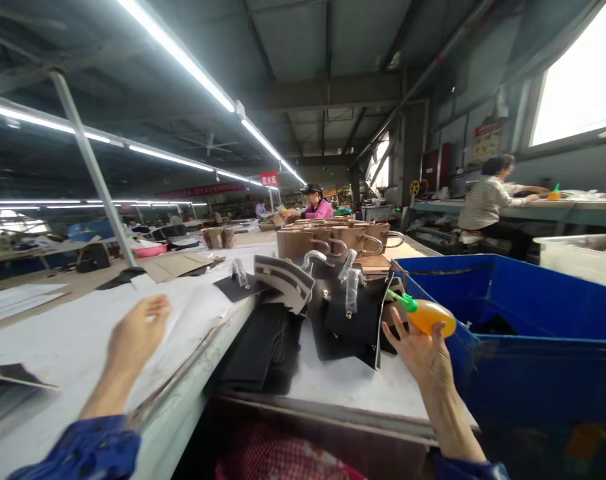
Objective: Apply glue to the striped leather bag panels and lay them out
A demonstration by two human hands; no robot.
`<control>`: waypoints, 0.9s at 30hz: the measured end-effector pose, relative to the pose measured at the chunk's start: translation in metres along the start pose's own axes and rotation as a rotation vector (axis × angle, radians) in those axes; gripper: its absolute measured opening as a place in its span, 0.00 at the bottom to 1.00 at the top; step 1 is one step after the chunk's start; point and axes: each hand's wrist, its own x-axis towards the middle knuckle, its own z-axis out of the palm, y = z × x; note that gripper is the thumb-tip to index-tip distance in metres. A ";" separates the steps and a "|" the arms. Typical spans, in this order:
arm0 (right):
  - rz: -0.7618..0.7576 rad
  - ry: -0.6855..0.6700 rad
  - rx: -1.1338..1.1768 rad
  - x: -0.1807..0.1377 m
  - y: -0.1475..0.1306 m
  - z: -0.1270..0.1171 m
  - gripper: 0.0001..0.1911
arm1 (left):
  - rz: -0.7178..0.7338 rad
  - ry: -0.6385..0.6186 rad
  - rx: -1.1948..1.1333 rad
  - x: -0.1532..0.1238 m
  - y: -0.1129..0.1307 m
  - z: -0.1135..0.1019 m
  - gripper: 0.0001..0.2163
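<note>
My right hand (421, 352) holds a small orange squeeze bottle (431, 316) with a green nozzle, tipped toward the left over the bench. My left hand (135, 337) hovers above the white paper-covered table (73, 340), its fingers curled loosely, blurred and holding nothing that I can see. Between the hands lie black leather bag pieces (263, 347) and standing black panels with wrapped metal clasps (350, 293). Both my sleeves are blue.
A big blue plastic bin (523, 320) stands at my right. Tan bag bodies with handles (333, 240) line the bench further back. A person in pink sits at the far end and another works at a bench on the right. A slanted metal pole (93, 167) rises at left.
</note>
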 end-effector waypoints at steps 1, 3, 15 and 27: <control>0.013 -0.006 0.005 0.000 0.005 0.002 0.40 | 0.047 -0.098 -0.059 -0.014 0.020 0.025 0.16; 0.026 0.005 0.013 -0.002 0.013 0.004 0.39 | 0.132 -0.309 -0.171 -0.053 0.057 0.078 0.20; -0.113 0.051 -0.059 -0.020 -0.013 -0.018 0.38 | 0.239 -1.183 -0.385 -0.267 0.191 0.268 0.23; -0.008 0.000 -0.016 -0.042 0.002 -0.010 0.38 | -0.466 -0.362 -0.948 -0.183 0.114 0.159 0.16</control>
